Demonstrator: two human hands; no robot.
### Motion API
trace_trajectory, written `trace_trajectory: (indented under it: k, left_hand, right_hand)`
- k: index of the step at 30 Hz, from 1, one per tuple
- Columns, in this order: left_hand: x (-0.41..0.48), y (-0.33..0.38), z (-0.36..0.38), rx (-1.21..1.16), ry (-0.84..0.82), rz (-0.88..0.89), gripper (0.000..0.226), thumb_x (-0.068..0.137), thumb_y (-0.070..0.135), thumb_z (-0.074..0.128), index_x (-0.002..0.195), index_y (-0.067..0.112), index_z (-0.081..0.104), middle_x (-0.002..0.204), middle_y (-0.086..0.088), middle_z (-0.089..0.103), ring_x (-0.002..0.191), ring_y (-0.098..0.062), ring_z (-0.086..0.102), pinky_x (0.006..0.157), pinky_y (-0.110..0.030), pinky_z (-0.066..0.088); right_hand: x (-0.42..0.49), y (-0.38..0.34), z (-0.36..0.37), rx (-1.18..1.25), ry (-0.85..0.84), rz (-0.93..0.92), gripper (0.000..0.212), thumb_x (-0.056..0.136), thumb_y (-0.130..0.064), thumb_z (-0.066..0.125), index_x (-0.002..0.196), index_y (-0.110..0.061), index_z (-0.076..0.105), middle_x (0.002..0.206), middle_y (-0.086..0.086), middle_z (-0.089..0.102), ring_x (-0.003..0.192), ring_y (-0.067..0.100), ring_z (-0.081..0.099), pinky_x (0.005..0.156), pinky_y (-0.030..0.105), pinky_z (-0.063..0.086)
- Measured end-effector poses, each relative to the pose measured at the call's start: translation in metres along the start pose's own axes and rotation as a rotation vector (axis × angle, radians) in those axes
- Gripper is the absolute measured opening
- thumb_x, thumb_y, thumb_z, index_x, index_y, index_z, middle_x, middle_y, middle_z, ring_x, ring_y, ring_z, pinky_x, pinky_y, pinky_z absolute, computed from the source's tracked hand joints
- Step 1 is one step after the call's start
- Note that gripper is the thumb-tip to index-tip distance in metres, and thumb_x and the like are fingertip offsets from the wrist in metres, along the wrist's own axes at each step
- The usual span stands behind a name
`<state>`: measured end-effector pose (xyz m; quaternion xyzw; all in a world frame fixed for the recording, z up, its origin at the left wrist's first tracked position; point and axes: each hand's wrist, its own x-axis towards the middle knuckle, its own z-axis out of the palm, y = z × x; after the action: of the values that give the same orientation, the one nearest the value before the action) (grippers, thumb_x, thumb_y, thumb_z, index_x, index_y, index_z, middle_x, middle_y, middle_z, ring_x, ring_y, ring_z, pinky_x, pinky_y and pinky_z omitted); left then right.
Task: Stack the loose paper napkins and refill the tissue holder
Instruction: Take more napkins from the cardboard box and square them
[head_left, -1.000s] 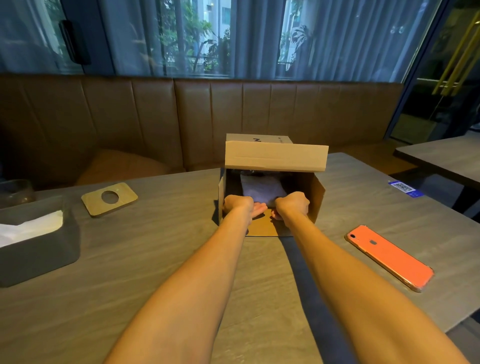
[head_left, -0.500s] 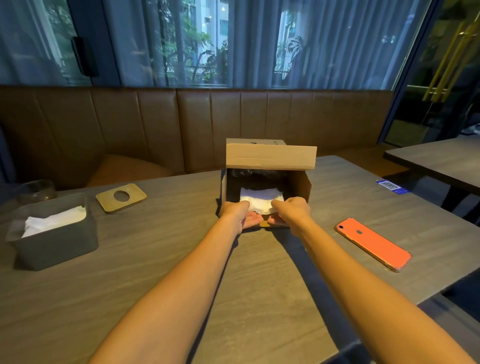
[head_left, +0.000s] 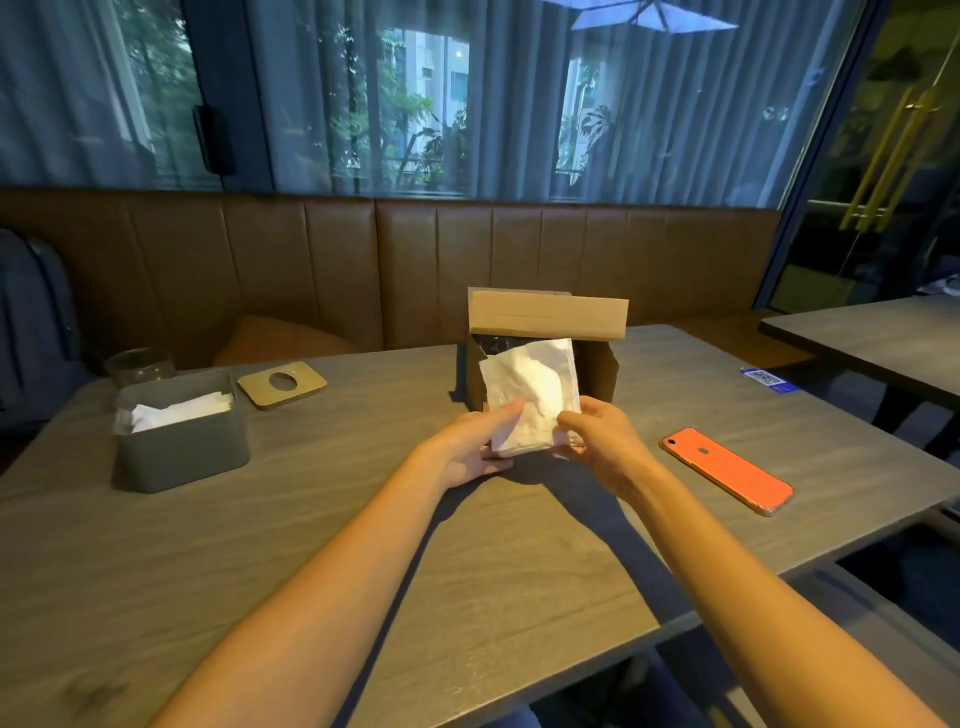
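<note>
On a café table (head_left: 311, 519), both hands (head_left: 467, 447) (head_left: 597, 441) clamp napkins (head_left: 530, 395) lifted from a box (head_left: 602, 374); the half-filled holder (head_left: 182, 447) awaits refilling.

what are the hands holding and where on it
Both hands, left hand and right hand, hold a bunch of white napkins by its lower edge.

Wooden table (head_left: 519, 571) carries tissue holder (head_left: 182, 447), lid (head_left: 282, 384), box (head_left: 602, 364), phone (head_left: 727, 470).

Single head-worn wide-angle view, looking forward and down across table (head_left: 311, 519), near hands, facing bench and window.
</note>
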<state>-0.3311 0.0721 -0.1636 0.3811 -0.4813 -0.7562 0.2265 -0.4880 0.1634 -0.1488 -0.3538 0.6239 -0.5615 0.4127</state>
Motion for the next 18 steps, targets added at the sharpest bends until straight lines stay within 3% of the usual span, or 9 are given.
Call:
trace_trajectory:
  k: [4,9,11,15,18]
  left_hand:
    - [-0.009,-0.002,-0.007,-0.154,-0.162,0.04,0.051,0.091,0.023,0.073,0.138,0.012,0.055,0.13,-0.013,0.068,0.121,-0.03,0.065,0.109,-0.048,0.046]
    - [-0.011,-0.008,-0.021,-0.115,0.0,0.015,0.047,0.089,0.011,0.075,0.132,0.009,0.059,0.118,-0.014,0.073,0.109,-0.03,0.07,0.094,-0.046,0.057]
    - [-0.011,-0.01,-0.026,-0.031,0.098,0.018,0.046,0.088,0.004,0.074,0.132,0.006,0.058,0.115,-0.013,0.072,0.105,-0.029,0.069,0.086,-0.042,0.059]
    - [-0.012,-0.013,-0.042,0.272,0.22,-0.027,0.067,0.082,0.001,0.08,0.141,0.006,0.048,0.127,-0.014,0.063,0.112,-0.03,0.064,0.093,-0.046,0.057]
    - [-0.02,-0.005,-0.048,0.622,0.244,-0.026,0.091,0.082,0.018,0.084,0.153,0.013,0.027,0.146,-0.009,0.046,0.119,-0.026,0.054,0.086,-0.036,0.057]
  right_hand:
    - [-0.012,0.003,-0.001,0.055,-0.12,0.038,0.029,0.091,-0.002,0.063,0.119,-0.008,0.064,0.122,0.006,0.065,0.11,0.025,0.066,0.079,0.036,0.061]
    - [-0.017,0.007,0.003,-0.005,-0.173,0.123,0.021,0.091,0.0,0.061,0.112,-0.002,0.065,0.12,0.008,0.062,0.104,0.028,0.068,0.073,0.03,0.061]
    - [-0.015,0.009,0.004,-0.106,-0.165,0.156,0.015,0.091,-0.001,0.062,0.106,0.0,0.066,0.118,0.012,0.061,0.101,0.027,0.07,0.065,0.025,0.059]
    - [0.004,0.019,0.005,-0.502,-0.019,0.031,0.017,0.096,-0.012,0.061,0.102,0.001,0.07,0.1,0.019,0.068,0.085,0.023,0.07,0.055,0.021,0.057]
    - [0.034,0.024,0.006,-0.815,0.124,-0.154,0.016,0.095,-0.019,0.061,0.093,-0.008,0.073,0.086,0.011,0.07,0.078,0.022,0.069,0.064,0.031,0.062]
